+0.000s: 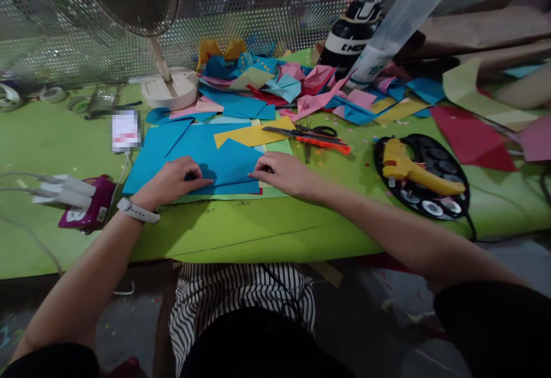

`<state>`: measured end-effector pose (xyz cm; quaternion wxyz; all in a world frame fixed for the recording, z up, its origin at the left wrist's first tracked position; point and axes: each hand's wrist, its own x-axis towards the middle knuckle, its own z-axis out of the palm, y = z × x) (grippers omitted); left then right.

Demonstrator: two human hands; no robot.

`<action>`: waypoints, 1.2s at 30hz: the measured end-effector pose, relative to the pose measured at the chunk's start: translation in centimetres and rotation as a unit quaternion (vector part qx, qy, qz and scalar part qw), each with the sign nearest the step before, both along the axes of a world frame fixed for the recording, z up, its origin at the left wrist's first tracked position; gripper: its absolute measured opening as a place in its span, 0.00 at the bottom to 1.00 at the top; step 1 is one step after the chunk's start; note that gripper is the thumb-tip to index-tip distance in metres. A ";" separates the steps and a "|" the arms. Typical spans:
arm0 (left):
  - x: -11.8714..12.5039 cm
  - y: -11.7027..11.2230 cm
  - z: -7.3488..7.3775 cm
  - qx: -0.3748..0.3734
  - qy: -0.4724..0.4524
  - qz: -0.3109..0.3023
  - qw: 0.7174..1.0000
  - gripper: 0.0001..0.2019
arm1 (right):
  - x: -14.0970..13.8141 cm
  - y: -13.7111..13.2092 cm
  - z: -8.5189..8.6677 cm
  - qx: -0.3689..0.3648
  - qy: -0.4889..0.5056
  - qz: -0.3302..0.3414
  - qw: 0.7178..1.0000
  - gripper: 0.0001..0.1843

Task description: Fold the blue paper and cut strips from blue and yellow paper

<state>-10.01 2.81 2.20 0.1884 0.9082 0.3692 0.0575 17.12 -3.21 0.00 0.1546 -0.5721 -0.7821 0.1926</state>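
The left forearm [99, 269] and right forearm [387, 223] slant forward and inward. The left hand [174, 180] has its fingers curled, thumb [201, 183] stretched toward the right hand [286, 174], which lies apart, fingers bent, thumb pointing leftward.

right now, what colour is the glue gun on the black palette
The glue gun is yellow; it shows best in the head view.

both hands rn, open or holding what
Left hand: partly curled on the blue paper; grip unclear.
Right hand: partly curled near its right end; grip unclear.
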 end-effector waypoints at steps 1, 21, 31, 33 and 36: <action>0.0 0.0 0.1 0.002 0.016 0.016 1.000 0.18 | 0.0 0.0 0.0 -0.002 0.006 -0.001 1.000 0.13; 5.6 -8.4 -3.0 0.201 0.066 -0.020 0.977 0.45 | 0.1 0.4 -0.5 -0.018 0.023 -0.003 1.000 0.14; 5.5 -9.2 -2.7 0.157 0.087 0.024 0.984 0.46 | 0.0 0.4 -0.2 -0.040 0.030 -0.010 0.999 0.14; 5.7 -9.3 -2.6 0.160 0.094 0.033 0.982 0.46 | 0.1 0.4 -0.2 -0.034 0.031 -0.007 0.999 0.14; 5.8 -9.4 -2.6 0.163 0.102 0.038 0.981 0.46 | 0.3 0.5 -0.1 -0.027 0.028 0.004 0.999 0.14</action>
